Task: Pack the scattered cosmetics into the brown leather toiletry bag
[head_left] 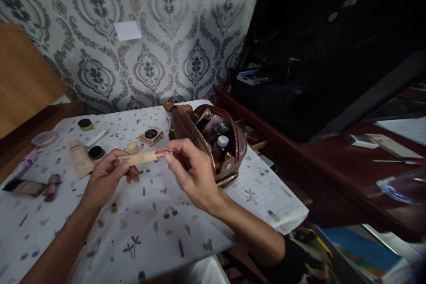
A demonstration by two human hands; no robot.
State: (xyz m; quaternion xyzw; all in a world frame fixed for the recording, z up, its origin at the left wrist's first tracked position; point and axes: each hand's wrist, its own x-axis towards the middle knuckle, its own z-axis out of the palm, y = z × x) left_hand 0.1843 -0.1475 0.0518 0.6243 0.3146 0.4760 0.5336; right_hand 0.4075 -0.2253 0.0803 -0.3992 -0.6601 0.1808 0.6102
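Note:
Both hands hold a slim beige cosmetic tube (pixel 143 157) level over the table. My left hand (pixel 107 176) grips its left end with curled fingers. My right hand (pixel 192 173) pinches the red-tipped right end. Just right of the hands stands an open brown leather makeup bag (pixel 186 131), with small bottles and jars inside. On the white flower-print tablecloth (pixel 149 226) lie a beige tube (pixel 80 158), a white stick (pixel 97 138), a square compact (pixel 151 135), round pots (pixel 96 152) and a dark palette (pixel 23 187).
A dark wooden desk (pixel 333 173) runs along the right, carrying a large black case (pixel 326 53), a white device (pixel 361 141) and papers. Patterned wallpaper (pixel 166 31) backs the table. A wooden panel (pixel 20 80) stands at the left. Coloured sheets (pixel 359 253) lie at the lower right.

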